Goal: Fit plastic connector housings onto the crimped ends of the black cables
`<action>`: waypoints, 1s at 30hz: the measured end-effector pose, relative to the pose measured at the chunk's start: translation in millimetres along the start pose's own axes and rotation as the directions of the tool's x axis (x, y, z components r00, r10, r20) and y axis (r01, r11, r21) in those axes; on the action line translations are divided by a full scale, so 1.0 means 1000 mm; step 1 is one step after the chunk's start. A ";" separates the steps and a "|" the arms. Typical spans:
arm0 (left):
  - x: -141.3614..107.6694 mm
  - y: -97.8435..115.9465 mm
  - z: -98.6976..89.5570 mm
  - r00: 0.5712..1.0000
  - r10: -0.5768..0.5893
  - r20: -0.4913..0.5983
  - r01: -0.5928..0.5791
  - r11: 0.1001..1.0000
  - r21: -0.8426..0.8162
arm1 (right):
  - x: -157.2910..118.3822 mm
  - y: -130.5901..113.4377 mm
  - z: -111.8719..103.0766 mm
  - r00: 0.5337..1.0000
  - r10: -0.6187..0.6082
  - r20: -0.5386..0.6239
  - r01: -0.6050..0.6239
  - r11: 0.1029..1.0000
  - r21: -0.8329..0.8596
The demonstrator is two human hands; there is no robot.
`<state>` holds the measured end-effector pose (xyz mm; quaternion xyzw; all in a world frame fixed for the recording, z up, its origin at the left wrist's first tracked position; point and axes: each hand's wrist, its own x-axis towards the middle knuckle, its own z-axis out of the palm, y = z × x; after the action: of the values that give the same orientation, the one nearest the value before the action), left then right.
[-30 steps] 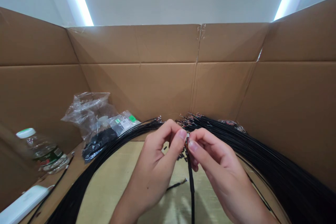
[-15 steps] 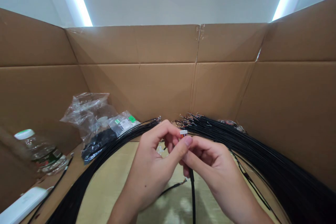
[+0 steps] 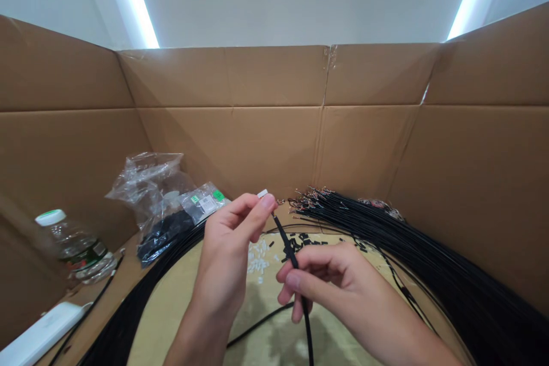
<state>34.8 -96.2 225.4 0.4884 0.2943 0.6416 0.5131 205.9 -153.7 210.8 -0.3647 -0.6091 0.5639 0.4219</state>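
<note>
Between the thumb and fingers of my left hand point(image 3: 234, 240) is a small white connector point(image 3: 262, 193) at the end of a black cable point(image 3: 307, 320). My right hand point(image 3: 330, 277) pinches the same cable lower down, at a slightly thicker black stretch. From the connector the cable slants down to the right, then drops toward the bottom edge. Another part of black cable point(image 3: 261, 327) runs low behind my hands. Small white pieces point(image 3: 258, 260) and short black tube pieces point(image 3: 304, 238) lie scattered on the tan surface beyond my hands.
A thick bundle of black cables point(image 3: 429, 257) with bare wire ends curves along the right; another bundle point(image 3: 141, 303) curves along the left. Clear plastic bags point(image 3: 160, 206), a bottle point(image 3: 77, 251) and a white box-like device point(image 3: 43, 331) stand at left. Cardboard walls point(image 3: 231, 137) surround the surface.
My hands have moved apart: the left went up and left with the connector, the right slid down along the cable. The scattered small pieces behind are now exposed.
</note>
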 end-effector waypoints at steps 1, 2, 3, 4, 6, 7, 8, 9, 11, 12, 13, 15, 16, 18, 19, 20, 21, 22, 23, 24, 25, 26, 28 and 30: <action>0.000 0.002 0.000 0.998 -0.060 0.007 0.061 0.997 -0.053 | 0.001 0.001 -0.002 1.000 -0.007 -0.002 0.007 1.000 -0.001; 0.000 0.003 0.001 0.992 -0.123 0.021 0.125 0.986 -0.109 | 0.002 0.002 -0.003 1.000 -0.013 -0.005 0.013 1.000 -0.005; 0.001 0.004 0.002 0.983 -0.178 0.039 0.182 0.970 -0.160 | 0.003 0.003 -0.005 1.000 -0.021 -0.011 0.021 1.000 -0.014; 0.001 0.005 0.003 0.974 -0.221 0.056 0.228 0.954 -0.196 | 0.004 0.004 -0.006 0.999 -0.029 -0.018 0.029 0.999 -0.024; 0.001 0.004 0.004 0.966 -0.247 0.070 0.256 0.944 -0.208 | 0.006 0.007 -0.009 0.999 -0.045 -0.029 0.044 0.998 -0.048; 0.002 0.002 0.004 0.973 -0.225 0.060 0.232 0.956 -0.182 | 0.007 0.007 -0.011 0.998 -0.051 -0.035 0.049 0.997 -0.054; 0.002 0.001 0.003 0.981 -0.187 0.045 0.191 0.972 -0.136 | 0.008 0.008 -0.013 0.997 -0.058 -0.043 0.056 0.997 -0.060; 0.001 0.000 0.003 0.989 -0.143 0.029 0.145 0.986 -0.077 | 0.010 0.009 -0.015 0.996 -0.072 -0.056 0.068 0.996 -0.065; 0.000 -0.002 0.001 0.997 -0.075 0.021 0.074 0.996 0.040 | 0.013 0.010 -0.019 0.988 -0.110 -0.106 0.104 0.992 -0.065; -0.001 -0.003 0.000 0.997 -0.061 0.040 0.057 0.994 0.093 | 0.014 0.011 -0.021 0.980 -0.133 -0.145 0.126 0.990 -0.057; -0.002 -0.003 -0.001 0.995 -0.058 0.075 0.047 0.989 0.141 | 0.016 0.011 -0.024 0.970 -0.158 -0.185 0.152 0.987 -0.044; -0.004 -0.003 0.000 0.978 -0.084 0.189 0.036 0.969 0.246 | 0.018 0.011 -0.028 0.941 -0.209 -0.265 0.212 0.977 -0.017; -0.005 -0.003 0.001 0.960 -0.110 0.259 0.027 0.952 0.306 | 0.018 0.011 -0.030 0.923 -0.235 -0.305 0.246 0.969 -0.004; -0.008 -0.004 0.005 0.901 -0.199 0.386 0.009 0.897 0.441 | 0.018 0.010 -0.033 0.878 -0.272 -0.393 0.304 0.952 0.021; -0.010 -0.004 0.008 0.866 -0.254 0.431 0.001 0.863 0.506 | 0.018 0.009 -0.035 0.852 -0.276 -0.445 0.325 0.945 0.037; -0.012 -0.004 0.010 0.827 -0.311 0.469 -0.005 0.829 0.559 | 0.017 0.008 -0.036 0.825 -0.270 -0.497 0.340 0.939 0.054; -0.015 -0.005 0.013 0.780 -0.369 0.506 -0.009 0.801 0.598 | 0.017 0.007 -0.038 0.800 -0.258 -0.542 0.352 0.933 0.075; -0.018 -0.006 0.016 0.726 -0.423 0.542 -0.010 0.782 0.624 | 0.017 0.006 -0.039 0.780 -0.245 -0.576 0.362 0.928 0.094; -0.021 -0.008 0.018 0.672 -0.463 0.578 -0.013 0.773 0.634 | 0.017 0.004 -0.040 0.764 -0.236 -0.600 0.371 0.922 0.110; -0.023 -0.010 0.020 0.628 -0.485 0.608 -0.013 0.775 0.631 | 0.017 0.003 -0.041 0.755 -0.229 -0.614 0.379 0.917 0.123; -0.025 -0.013 0.023 0.596 -0.496 0.631 -0.004 0.784 0.620 | 0.017 0.003 -0.042 0.753 -0.224 -0.619 0.381 0.915 0.133; -0.027 -0.015 0.025 0.574 -0.503 0.646 0.016 0.796 0.605 | 0.017 0.002 -0.042 0.756 -0.219 -0.616 0.380 0.914 0.141; -0.029 -0.020 0.028 0.554 -0.510 0.658 0.076 0.818 0.570 | 0.016 0.001 -0.043 0.778 -0.215 -0.591 0.365 0.920 0.146; -0.028 -0.024 0.030 0.561 -0.504 0.657 0.160 0.844 0.512 | 0.015 0.001 -0.043 0.818 -0.203 -0.538 0.322 0.937 0.137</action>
<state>71.4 -119.0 206.2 0.7407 0.2575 0.1849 0.5924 240.2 -123.0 211.5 -0.3650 -0.4514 0.4457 0.6814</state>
